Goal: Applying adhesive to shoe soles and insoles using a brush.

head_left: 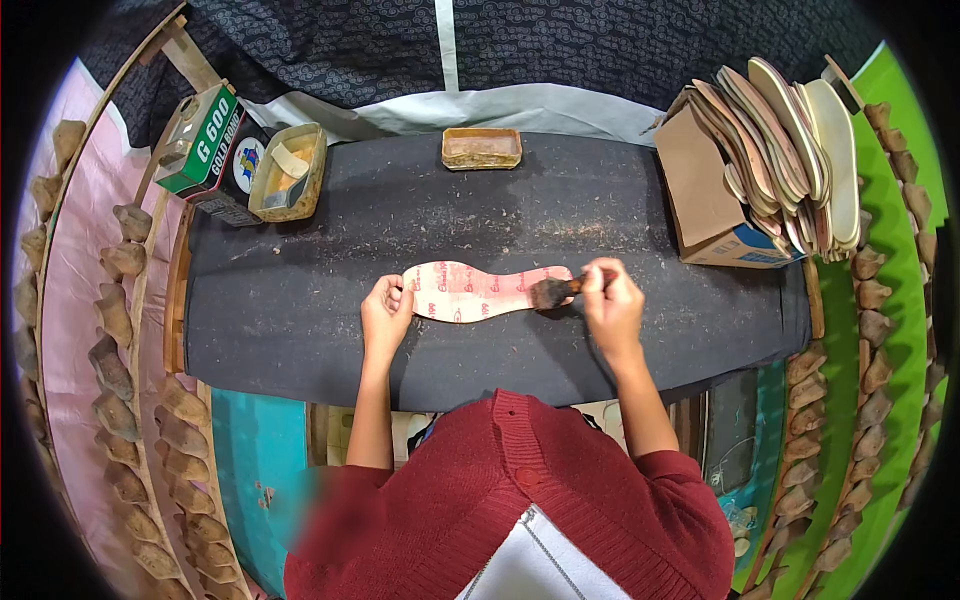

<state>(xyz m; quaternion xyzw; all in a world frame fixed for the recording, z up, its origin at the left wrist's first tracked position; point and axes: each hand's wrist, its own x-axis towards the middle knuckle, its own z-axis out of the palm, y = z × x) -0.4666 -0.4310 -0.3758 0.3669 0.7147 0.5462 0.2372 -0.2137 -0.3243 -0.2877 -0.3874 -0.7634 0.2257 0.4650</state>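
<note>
A pinkish-white insole (470, 290) with red print lies lengthwise across the dark table, its broad end to the left. My left hand (386, 306) pinches that broad end at its left edge. My right hand (612, 302) is closed round the handle of a brush (553, 292). The brush's dark bristles rest against the narrow right end of the insole, where the surface looks pinker. Part of the brush handle is hidden by my right fingers.
A dark-covered table (420, 225) carries scattered shavings. At the back left stand a green-and-black can (205, 150) and a yellowish tub (300, 200); a shallow tray (482, 155) sits at the back middle. A cardboard box (700, 190) with stacked insoles (775, 150) stands right. Shoe lasts (115, 370) line side racks.
</note>
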